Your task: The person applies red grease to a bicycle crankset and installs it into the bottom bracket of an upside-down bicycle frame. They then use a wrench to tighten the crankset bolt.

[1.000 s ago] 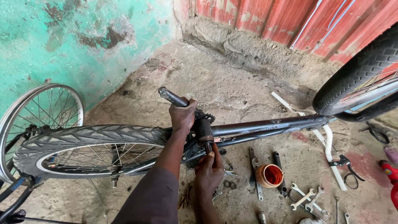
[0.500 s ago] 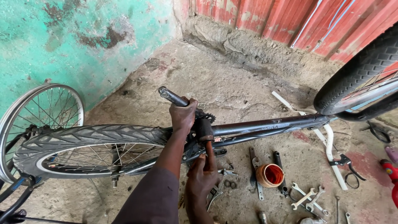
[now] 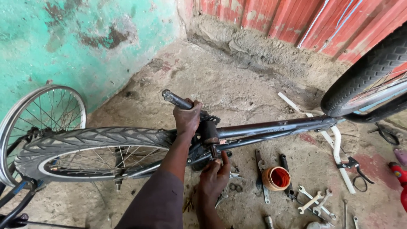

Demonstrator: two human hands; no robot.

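Observation:
A dark bicycle frame point(image 3: 275, 127) lies across the concrete floor, its rear tyre point(image 3: 93, 138) to the left. My left hand point(image 3: 187, 118) is closed around the black crank arm point(image 3: 176, 100), which points up and left from the bottom bracket point(image 3: 207, 132). Just below, my right hand point(image 3: 214, 178) reaches up, its fingertips pinched on a small fitting point(image 3: 214, 152) under the bottom bracket. What the fingers grip is partly hidden.
An orange cup point(image 3: 276, 178), several spanners point(image 3: 313, 201), flat tools point(image 3: 260, 169) and small nuts point(image 3: 235, 186) lie on the floor to the right. A bare rim point(image 3: 25, 110) leans at the left, a second tyre point(image 3: 364, 72) at the upper right. White tubing point(image 3: 337, 148), pliers point(image 3: 358, 167).
My right hand has shifted slightly under the bottom bracket, its fingers working at the fitting. My left hand has stayed on the crank arm.

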